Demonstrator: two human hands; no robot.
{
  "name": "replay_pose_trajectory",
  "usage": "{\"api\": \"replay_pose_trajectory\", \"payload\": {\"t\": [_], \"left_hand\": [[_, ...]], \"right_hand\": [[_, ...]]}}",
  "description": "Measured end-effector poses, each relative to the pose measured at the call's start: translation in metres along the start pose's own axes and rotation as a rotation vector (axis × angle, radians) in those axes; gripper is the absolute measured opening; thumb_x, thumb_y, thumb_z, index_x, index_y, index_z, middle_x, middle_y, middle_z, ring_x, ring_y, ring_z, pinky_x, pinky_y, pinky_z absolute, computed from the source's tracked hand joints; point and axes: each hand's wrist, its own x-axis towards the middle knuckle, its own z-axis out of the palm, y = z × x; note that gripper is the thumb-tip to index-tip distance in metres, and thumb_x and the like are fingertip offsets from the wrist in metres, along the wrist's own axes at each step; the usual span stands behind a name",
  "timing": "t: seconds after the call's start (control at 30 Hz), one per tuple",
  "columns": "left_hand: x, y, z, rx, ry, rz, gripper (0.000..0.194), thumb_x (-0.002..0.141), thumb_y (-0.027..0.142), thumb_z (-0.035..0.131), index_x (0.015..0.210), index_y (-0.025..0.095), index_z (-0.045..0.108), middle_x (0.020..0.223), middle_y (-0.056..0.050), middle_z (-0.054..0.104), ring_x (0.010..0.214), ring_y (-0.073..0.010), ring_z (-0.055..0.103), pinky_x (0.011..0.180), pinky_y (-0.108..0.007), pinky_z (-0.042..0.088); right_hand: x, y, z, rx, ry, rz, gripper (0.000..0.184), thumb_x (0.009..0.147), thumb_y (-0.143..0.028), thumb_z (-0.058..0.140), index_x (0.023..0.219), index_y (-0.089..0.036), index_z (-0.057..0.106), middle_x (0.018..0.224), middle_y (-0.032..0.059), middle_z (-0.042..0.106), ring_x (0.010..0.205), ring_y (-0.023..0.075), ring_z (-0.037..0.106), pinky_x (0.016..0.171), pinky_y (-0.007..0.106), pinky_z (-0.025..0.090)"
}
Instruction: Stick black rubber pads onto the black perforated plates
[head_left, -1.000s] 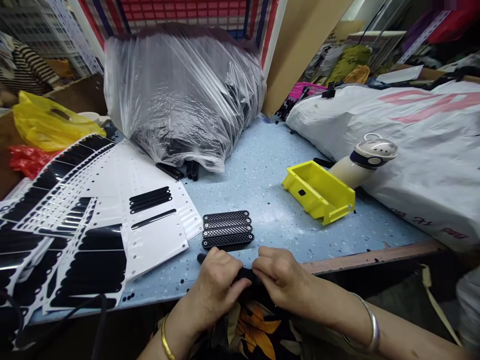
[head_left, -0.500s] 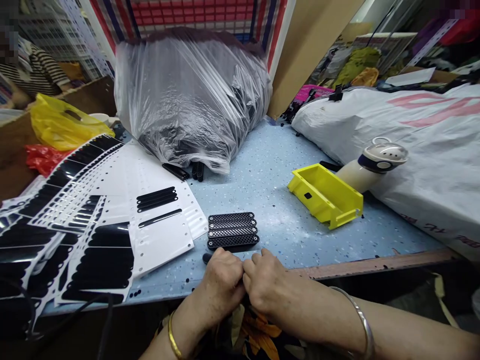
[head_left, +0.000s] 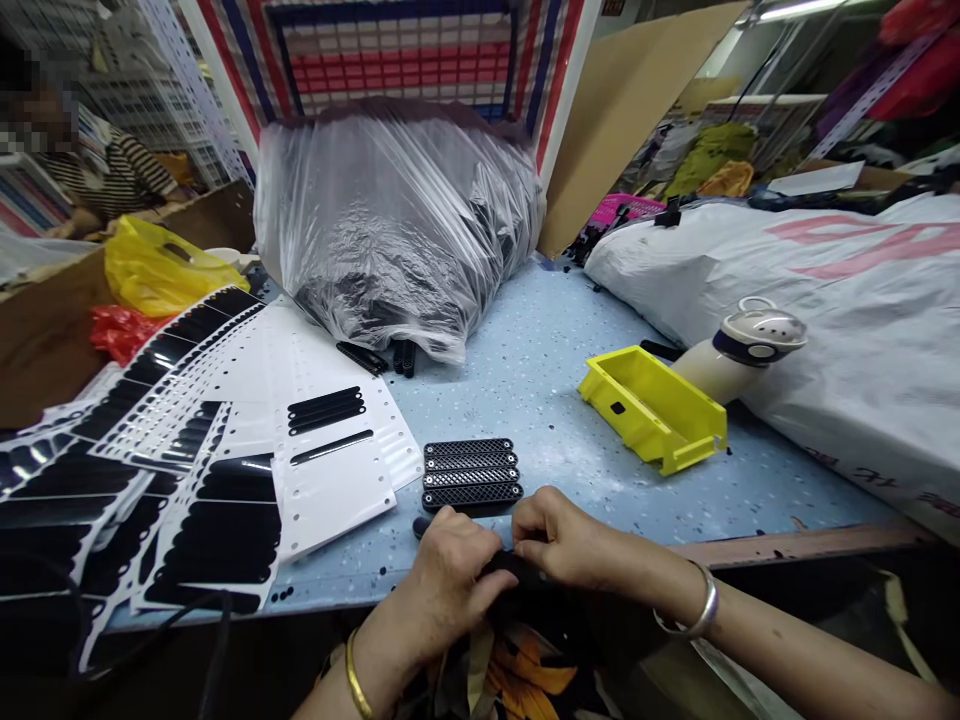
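My left hand (head_left: 459,568) is closed at the table's front edge, with its thumb along a dark piece. My right hand (head_left: 556,540) pinches the same long black piece (head_left: 520,573), largely hidden by fingers. A rounded black end (head_left: 421,527) shows left of my left knuckles; I cannot tell if it belongs to this piece. Just beyond the hands lies a row of several black bars (head_left: 471,476) with a crosshatched face and a screw at each end. To the left, white backing sheets (head_left: 341,505) carry black rounded strips (head_left: 325,410).
A yellow bin (head_left: 652,410) stands at the right beside a cream bottle (head_left: 724,365). Behind sits a big clear plastic bag (head_left: 397,240) of dark pieces. A white sack (head_left: 840,300) fills the right side, a yellow bag (head_left: 169,265) the left. Another person (head_left: 124,170) is at far left.
My hands have moved apart, the right one shifting rightward, and the black piece between them now shows. The whole view has shifted slightly with the head.
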Motion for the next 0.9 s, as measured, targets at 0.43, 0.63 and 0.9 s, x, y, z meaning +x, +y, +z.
{"api": "replay_pose_trajectory", "payload": {"t": [0.43,0.63,0.9], "left_hand": [[0.001,0.0,0.0,0.026,0.005,0.01,0.018,0.078,0.021,0.074,0.069,0.018,0.059,0.065,0.001,0.064,0.065,-0.0165,0.058,0.067,-0.031,0.04],[0.005,0.005,-0.006,0.138,-0.039,-0.001,0.029,0.077,0.033,0.079,0.067,0.019,0.056,0.064,0.002,0.063,0.064,-0.0152,0.056,0.066,-0.03,0.039],[0.005,0.003,-0.004,0.193,-0.033,0.027,0.031,0.075,0.035,0.081,0.067,0.018,0.056,0.065,-0.001,0.065,0.065,-0.017,0.057,0.065,-0.031,0.039]], "right_hand": [[-0.019,0.009,0.01,-0.361,0.242,-0.282,0.012,0.081,-0.009,0.051,0.078,-0.019,0.058,0.081,0.003,0.06,0.079,0.0173,0.057,0.074,0.03,0.048],[-0.016,0.023,0.013,-0.256,0.303,-0.262,0.023,0.091,-0.02,0.043,0.072,-0.021,0.058,0.07,0.0013,0.061,0.064,0.0155,0.057,0.064,0.028,0.049],[-0.025,0.017,0.004,-0.155,0.375,-0.257,0.027,0.091,-0.026,0.044,0.076,-0.021,0.067,0.065,0.0031,0.067,0.059,0.0175,0.063,0.059,0.028,0.05]]}}
